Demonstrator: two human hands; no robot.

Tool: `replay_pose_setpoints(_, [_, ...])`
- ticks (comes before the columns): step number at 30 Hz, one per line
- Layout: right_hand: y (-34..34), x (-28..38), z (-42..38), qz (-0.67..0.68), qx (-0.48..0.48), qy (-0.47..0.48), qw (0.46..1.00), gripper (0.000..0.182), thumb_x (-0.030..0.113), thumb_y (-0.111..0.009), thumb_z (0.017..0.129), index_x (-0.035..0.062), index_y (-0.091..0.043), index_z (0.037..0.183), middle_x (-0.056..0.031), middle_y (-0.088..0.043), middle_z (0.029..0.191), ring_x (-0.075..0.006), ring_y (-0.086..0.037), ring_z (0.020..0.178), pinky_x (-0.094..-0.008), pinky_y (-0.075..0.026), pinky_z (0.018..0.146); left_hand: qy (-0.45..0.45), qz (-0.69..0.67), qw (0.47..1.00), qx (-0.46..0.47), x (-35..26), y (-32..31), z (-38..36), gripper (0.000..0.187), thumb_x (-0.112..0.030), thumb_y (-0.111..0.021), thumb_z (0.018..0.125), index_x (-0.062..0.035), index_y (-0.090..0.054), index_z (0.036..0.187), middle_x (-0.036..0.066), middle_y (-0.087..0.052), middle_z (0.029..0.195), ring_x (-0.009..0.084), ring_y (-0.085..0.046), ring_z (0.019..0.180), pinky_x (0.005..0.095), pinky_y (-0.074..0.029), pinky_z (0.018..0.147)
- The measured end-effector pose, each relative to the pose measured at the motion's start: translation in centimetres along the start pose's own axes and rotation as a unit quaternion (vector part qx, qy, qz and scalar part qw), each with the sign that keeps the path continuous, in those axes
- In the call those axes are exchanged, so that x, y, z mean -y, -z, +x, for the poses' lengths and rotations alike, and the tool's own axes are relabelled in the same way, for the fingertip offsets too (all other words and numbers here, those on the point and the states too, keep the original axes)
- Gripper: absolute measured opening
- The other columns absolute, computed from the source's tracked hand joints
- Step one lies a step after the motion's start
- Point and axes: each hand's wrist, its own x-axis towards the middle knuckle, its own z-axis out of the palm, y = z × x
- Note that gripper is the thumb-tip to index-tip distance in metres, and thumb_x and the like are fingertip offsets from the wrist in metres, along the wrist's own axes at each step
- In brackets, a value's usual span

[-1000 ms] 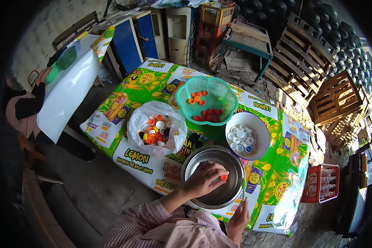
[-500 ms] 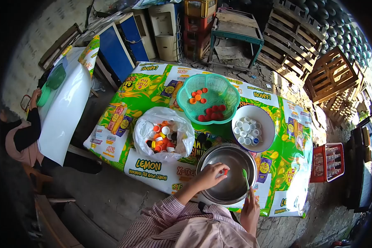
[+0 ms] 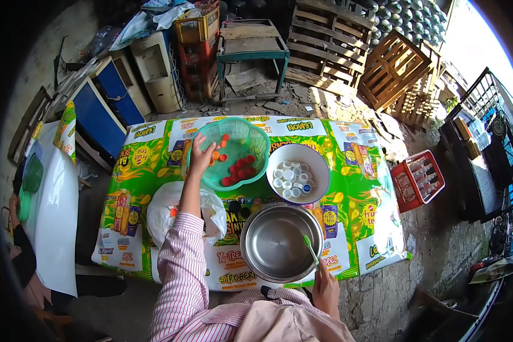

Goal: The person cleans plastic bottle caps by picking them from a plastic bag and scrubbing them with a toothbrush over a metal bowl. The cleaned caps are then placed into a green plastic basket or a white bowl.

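From far off, I see that the left hand [image 3: 202, 155] has gone from the steel bowl [image 3: 271, 239] to the green basket [image 3: 251, 138]. Its fingers are spread now, near the orange caps [image 3: 223, 158] in there; I can't tell if they touch one. I think the cap it had is in with the rest. The right hand [image 3: 326, 289] still pinches the green brush [image 3: 308, 242], the brush's head over the bowl.

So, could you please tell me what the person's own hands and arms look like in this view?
Both the left hand and the right hand are bare, with no gloves. The left arm wears a loose sleeve with narrow pink and white stripes, ending short of the wrist. The right sleeve cannot be made out.
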Motion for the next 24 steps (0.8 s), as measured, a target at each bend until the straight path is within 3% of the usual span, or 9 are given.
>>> replay_pose_setpoints(4, [-0.2,-0.1,-0.5,0.006,0.010,-0.035,0.999,0.043,0.011,-0.051,0.088,0.0106,-0.044,0.131,-0.0222,-0.063,0.088,-0.0391,-0.061,0.074,-0.0473,-0.047,0.062,-0.122,-0.068,0.990,-0.008,-0.5,5.4,-6.3,0.027,-0.006,-0.057,0.088,-0.0006,-0.050,0.113,0.003,-0.053,0.106,0.0072,-0.050,0.072,0.0210,-0.044,0.066])
replay_pose_setpoints(6, [-0.7,-0.5,-0.6,-0.003,-0.013,0.022,1.000,0.043,0.010,-0.050,0.088,0.0094,-0.044,0.130,-0.0226,-0.063,0.089,-0.0395,-0.061,0.073,-0.0471,-0.047,0.062,-0.131,0.032,0.990,-0.032,0.1,8.6,-10.2,0.017,-0.007,-0.057,0.088,-0.0017,-0.054,0.104,0.002,-0.057,0.097,0.0063,-0.050,0.071,0.0204,-0.042,0.066])
replay_pose_setpoints(8, [-0.9,-0.2,-0.4,0.000,0.008,0.021,1.000,0.043,0.009,-0.050,0.088,0.0081,-0.045,0.130,-0.0232,-0.063,0.091,-0.0393,-0.061,0.074,-0.0467,-0.047,0.062,-0.034,0.153,0.987,-0.024,-0.3,10.9,-14.4,0.011,-0.009,-0.058,0.088,-0.0038,-0.057,0.098,0.001,-0.059,0.089,0.0073,-0.051,0.070,0.0209,-0.042,0.065])
replay_pose_setpoints(9, [-1.0,0.0,-0.3,0.000,0.016,0.020,1.000,0.042,0.009,-0.050,0.088,0.0078,-0.045,0.129,-0.0232,-0.063,0.091,-0.0392,-0.061,0.075,-0.0465,-0.047,0.063,-0.047,0.219,0.975,-0.016,0.3,11.6,-16.0,0.011,-0.010,-0.059,0.086,-0.0051,-0.058,0.096,0.003,-0.059,0.087,0.0096,-0.053,0.070,0.0245,-0.043,0.065])
replay_pose_setpoints(14, [-1.8,1.8,0.7,0.043,0.040,0.022,0.998,0.043,0.005,-0.049,0.087,0.0059,-0.045,0.130,-0.0244,-0.062,0.093,-0.0388,-0.061,0.073,-0.0433,-0.047,0.062,-0.113,0.386,0.913,0.062,3.3,13.4,-20.0,0.021,-0.002,-0.063,0.075,-0.0040,-0.058,0.096,0.010,-0.059,0.094,0.0257,-0.060,0.086,0.0346,-0.048,0.075])
replay_pose_setpoints(15, [-2.0,2.2,1.0,0.043,0.035,0.024,0.998,0.043,0.005,-0.049,0.087,0.0059,-0.045,0.130,-0.0244,-0.062,0.093,-0.0388,-0.061,0.073,-0.0433,-0.047,0.062,-0.071,0.400,0.911,0.070,2.7,13.1,-20.4,0.023,-0.003,-0.065,0.073,-0.0065,-0.060,0.095,0.009,-0.059,0.093,0.0269,-0.058,0.089,0.0353,-0.047,0.077])
replay_pose_setpoints(18, [-2.4,3.5,2.6,0.105,-0.009,0.081,0.991,0.047,0.002,-0.046,0.086,0.0054,-0.042,0.133,-0.0263,-0.061,0.096,-0.0391,-0.061,0.074,-0.0418,-0.047,0.062,-0.113,0.502,0.854,0.076,3.2,12.9,-21.1,0.026,-0.005,-0.067,0.070,-0.0092,-0.062,0.095,0.006,-0.059,0.095,0.0281,-0.054,0.092,0.0367,-0.044,0.081])
replay_pose_setpoints(20, [-2.5,4.8,5.2,0.116,0.045,0.104,0.987,0.051,0.000,-0.044,0.086,0.0056,-0.038,0.136,-0.0267,-0.060,0.095,-0.0393,-0.061,0.075,-0.0415,-0.047,0.064,-0.098,0.528,0.840,0.079,3.0,12.4,-21.3,0.027,-0.008,-0.069,0.068,-0.0120,-0.063,0.094,0.003,-0.058,0.100,0.0260,-0.051,0.097,0.0387,-0.040,0.086])
replay_pose_setpoints(24, [-2.9,9.0,13.6,0.074,0.004,0.262,0.962,0.059,0.001,-0.046,0.084,0.0165,-0.034,0.139,-0.0204,-0.058,0.082,-0.0387,-0.060,0.071,-0.0467,-0.046,0.060,-0.095,0.546,0.828,0.087,3.4,12.2,-21.5,0.025,-0.009,-0.070,0.067,-0.0117,-0.063,0.091,0.002,-0.059,0.100,0.0261,-0.051,0.096,0.0397,-0.038,0.086])
